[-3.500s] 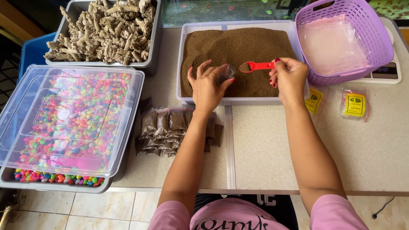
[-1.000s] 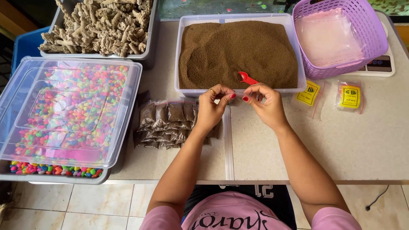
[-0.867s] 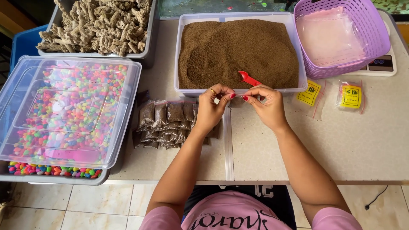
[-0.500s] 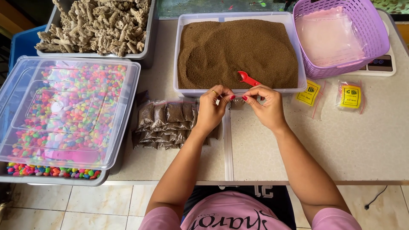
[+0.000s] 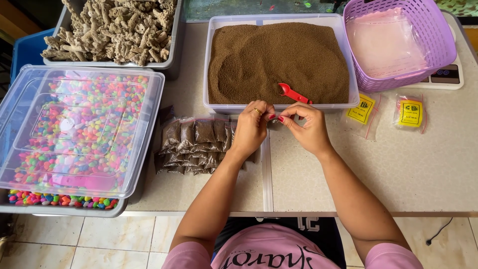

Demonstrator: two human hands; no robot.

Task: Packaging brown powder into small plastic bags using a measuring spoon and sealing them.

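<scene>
Fingertips of left hand (image 5: 250, 130) and right hand (image 5: 306, 130) pinch a small clear plastic pouch (image 5: 273, 120), likely light, limp and slippery, best gripped along its top edge.

Two hands (image 5: 251, 129) (image 5: 307, 128), one red scoop (image 5: 294, 93), three tubs (image 5: 281, 105), one purple basket (image 5: 423, 55), two yellow packets (image 5: 362, 109).

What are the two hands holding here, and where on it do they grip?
Left hand and right hand pinch something small between their fingertips, apparently the top edge of a small clear bag; it is mostly hidden, so this is uncertain.
</scene>
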